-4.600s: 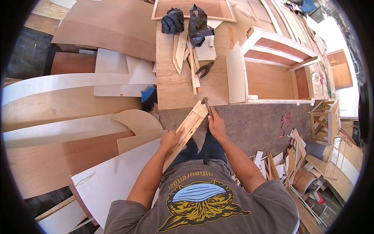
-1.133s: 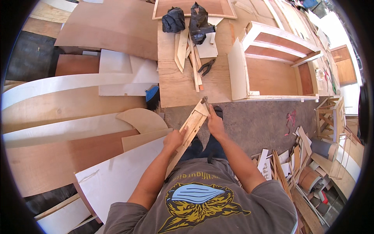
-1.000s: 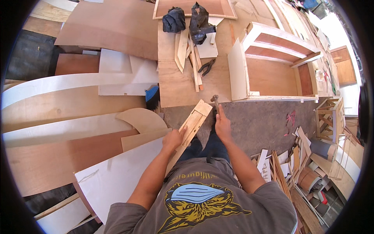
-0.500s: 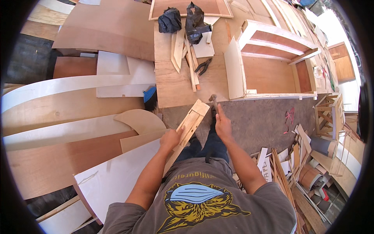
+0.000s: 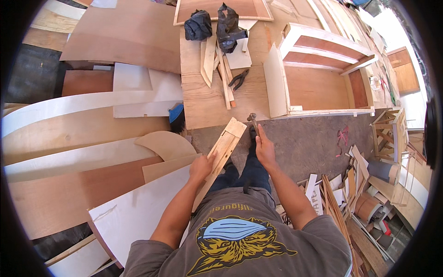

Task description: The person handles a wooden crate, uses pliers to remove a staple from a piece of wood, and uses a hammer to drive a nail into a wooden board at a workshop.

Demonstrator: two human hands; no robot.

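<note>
My left hand [image 5: 201, 167] is wrapped round a long narrow wooden piece [image 5: 226, 144], built of joined strips with a few dark holes along it. It slants from near my waist up toward the table edge. In my right hand [image 5: 265, 150] is a hammer [image 5: 253, 121], gripped by its handle with the head pointing up and away from me. The hammer's head is apart from the wood, just right of its far end. Beyond both stands the plywood-topped table [image 5: 198, 113], with black-handled pliers [image 5: 238, 79] and several loose wood strips [image 5: 222, 76] on it.
An open wooden cabinet frame [image 5: 323, 76] lies at the table's right. Two black plastic bags [image 5: 198, 25] sit farther back. Panels and boards [image 5: 83, 184] are stacked along my left. Scrap wood [image 5: 341, 198] piles up at the lower right, near a small wooden stand [image 5: 389, 131].
The hammer's head is tilted slightly differently, while both hands stay nearly in place. The whole view has shifted slightly.
</note>
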